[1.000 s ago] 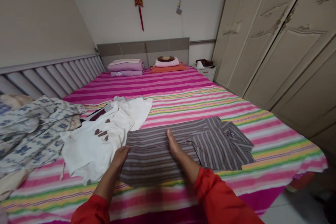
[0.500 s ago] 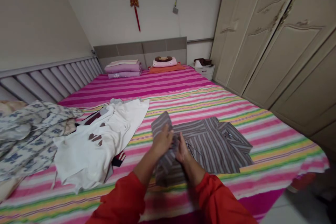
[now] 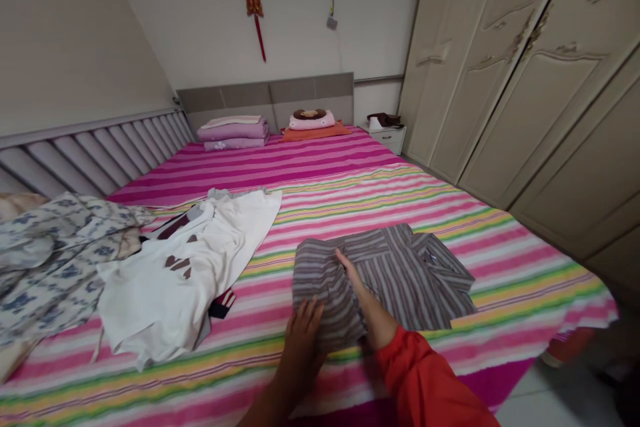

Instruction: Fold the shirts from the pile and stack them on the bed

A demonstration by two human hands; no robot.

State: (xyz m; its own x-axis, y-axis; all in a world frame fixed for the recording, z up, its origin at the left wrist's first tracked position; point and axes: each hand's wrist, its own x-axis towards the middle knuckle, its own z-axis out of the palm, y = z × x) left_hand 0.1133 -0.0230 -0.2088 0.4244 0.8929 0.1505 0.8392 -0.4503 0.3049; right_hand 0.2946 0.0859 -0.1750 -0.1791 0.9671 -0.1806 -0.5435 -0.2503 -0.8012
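Observation:
A grey striped shirt lies partly folded on the striped bedsheet near the bed's front edge. My left hand rests flat on the folded left flap's lower edge, fingers stretched out. My right hand is tucked edge-on into the fold of the shirt, fingers straight, with the flap lying partly over it. Both arms wear red sleeves.
A white garment with brown marks lies to the left, beside a blue-flowered cloth pile. Folded purple bedding and a pink pillow sit by the headboard. A wardrobe stands on the right, with a nightstand in the corner.
The shirt's left part was lifted by my left hand and folded over to the right. It now lies flat, and my left hand has dropped onto it.

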